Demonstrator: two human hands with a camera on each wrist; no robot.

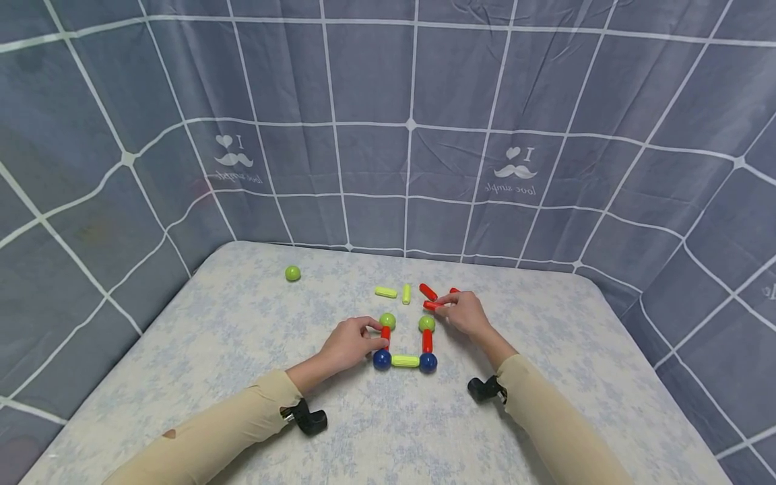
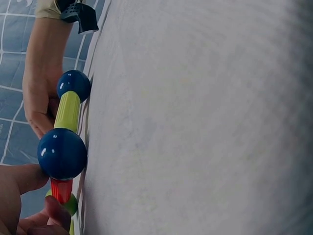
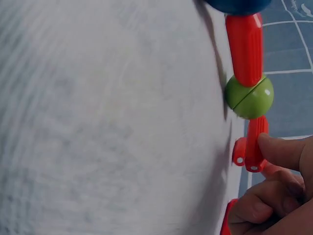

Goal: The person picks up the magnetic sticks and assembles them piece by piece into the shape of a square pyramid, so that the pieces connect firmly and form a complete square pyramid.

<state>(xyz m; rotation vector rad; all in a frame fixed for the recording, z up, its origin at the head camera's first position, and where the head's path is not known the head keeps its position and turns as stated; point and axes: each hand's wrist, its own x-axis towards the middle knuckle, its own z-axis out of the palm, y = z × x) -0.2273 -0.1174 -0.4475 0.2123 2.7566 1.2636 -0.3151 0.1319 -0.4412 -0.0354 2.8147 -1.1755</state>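
A three-sided frame of magnetic rods and balls lies on the table. Its near side is a yellow-green rod (image 1: pixel 405 361) between a left blue ball (image 1: pixel 382 360) and a right blue ball (image 1: pixel 428 362). Red rods run from these to a left green ball (image 1: pixel 387 320) and a right green ball (image 1: pixel 427 324). My left hand (image 1: pixel 347 345) pinches the frame's left red rod (image 2: pixel 61 190), its thumb by the blue ball. Just beyond the right green ball, my right hand (image 1: pixel 464 313) pinches another red rod (image 3: pixel 255 144) between thumb and fingers.
Two loose yellow-green rods, one lying crosswise (image 1: pixel 385 292) and one lengthwise (image 1: pixel 407 294), rest behind the frame. A loose red rod (image 1: pixel 428 292) is beside them; another (image 1: pixel 455 290) shows partly behind my right hand. One green ball (image 1: pixel 293 273) sits far left. A grid-patterned curtain (image 1: pixel 376 162) surrounds the table.
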